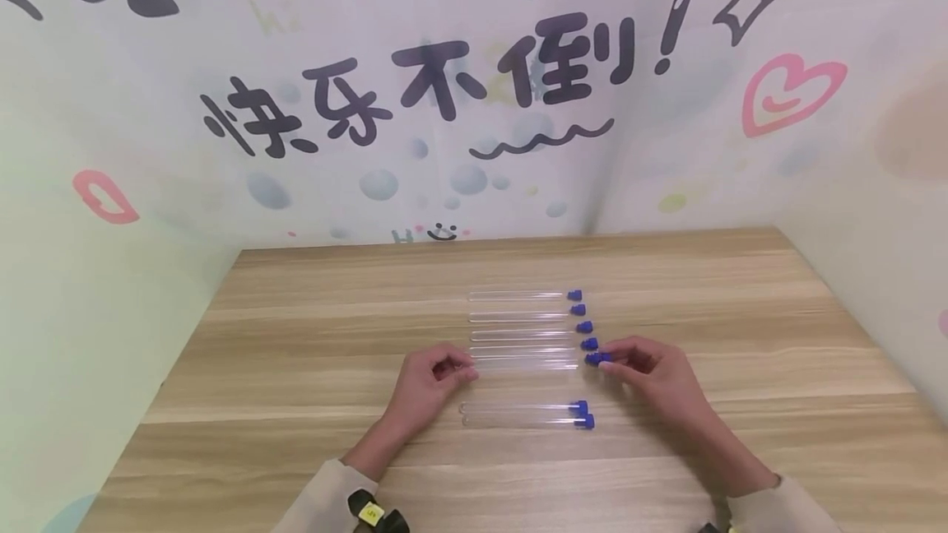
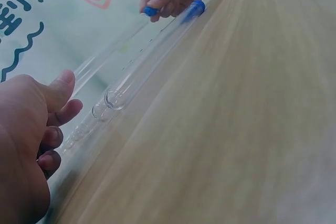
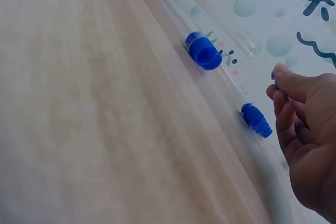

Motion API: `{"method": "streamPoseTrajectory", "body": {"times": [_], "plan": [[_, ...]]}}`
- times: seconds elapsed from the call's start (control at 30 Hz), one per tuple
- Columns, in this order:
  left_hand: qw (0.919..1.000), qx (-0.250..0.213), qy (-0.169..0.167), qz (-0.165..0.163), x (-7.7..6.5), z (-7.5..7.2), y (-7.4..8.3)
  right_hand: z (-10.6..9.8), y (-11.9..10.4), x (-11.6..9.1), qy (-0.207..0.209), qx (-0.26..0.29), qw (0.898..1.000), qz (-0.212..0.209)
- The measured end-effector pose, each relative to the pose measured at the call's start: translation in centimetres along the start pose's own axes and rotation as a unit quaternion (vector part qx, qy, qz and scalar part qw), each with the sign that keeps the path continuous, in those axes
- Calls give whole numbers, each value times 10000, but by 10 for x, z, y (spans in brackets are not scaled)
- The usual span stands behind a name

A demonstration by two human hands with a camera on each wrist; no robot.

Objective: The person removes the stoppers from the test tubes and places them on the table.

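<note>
In the head view my left hand (image 1: pixel 425 393) pinches the rounded end of a clear test tube (image 1: pixel 527 367), lifted off the table in both wrist views. My right hand (image 1: pixel 666 375) pinches a small blue cap (image 2: pixel 150 11) between thumb and fingertips. The right wrist view shows the held tube's open end (image 3: pixel 253 51) apart from that cap. Beyond the hands, several uncapped tubes (image 1: pixel 518 317) lie in a row, each with a loose blue cap (image 1: pixel 584 326) off its right end. Nearer to me lie two tubes (image 1: pixel 518 421) with blue caps (image 3: pixel 205 52) on them.
Everything lies on a wood-grain table (image 1: pixel 296 311). A white printed sheet (image 1: pixel 444 179) with dark lettering rises along the back edge, and pale sheets (image 1: pixel 96 311) stand at both sides.
</note>
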State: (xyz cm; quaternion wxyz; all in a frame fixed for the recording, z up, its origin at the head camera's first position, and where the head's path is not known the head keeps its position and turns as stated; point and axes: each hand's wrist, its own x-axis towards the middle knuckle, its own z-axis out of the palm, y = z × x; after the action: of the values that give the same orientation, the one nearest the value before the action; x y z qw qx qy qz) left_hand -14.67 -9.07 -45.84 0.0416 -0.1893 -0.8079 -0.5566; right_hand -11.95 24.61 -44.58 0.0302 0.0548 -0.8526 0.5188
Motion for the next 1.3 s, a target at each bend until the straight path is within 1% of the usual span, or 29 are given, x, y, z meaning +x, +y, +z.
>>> {"method": "streamPoseTrajectory", "body": {"times": [0.1,0.23,0.4,0.67,0.83,1.0,1.13,1.3], "plan": [[9999,-15,-86,121,0,0,-5,2,3,-5,-72,-225,9997,-99],[9997,31,-136,208,0,-1,-6,5,5,-9,-121,-466,9984,-299],[9996,112,-210,159,-1,-2,-5,6,7,-9,-45,-703,9966,-435],[9989,215,-416,37,0,0,-3,8,10,-6,170,-909,9915,-910],[9986,235,-475,89,-1,2,-2,8,11,-6,229,-1018,9898,-967],[9975,321,-504,365,-1,4,-4,9,13,-5,280,-1028,9891,-1013],[9968,436,-448,498,-1,5,-3,9,13,-5,252,-1046,9894,-978],[9967,480,-359,539,0,5,-3,9,12,-5,188,-1072,9898,-919]]}}
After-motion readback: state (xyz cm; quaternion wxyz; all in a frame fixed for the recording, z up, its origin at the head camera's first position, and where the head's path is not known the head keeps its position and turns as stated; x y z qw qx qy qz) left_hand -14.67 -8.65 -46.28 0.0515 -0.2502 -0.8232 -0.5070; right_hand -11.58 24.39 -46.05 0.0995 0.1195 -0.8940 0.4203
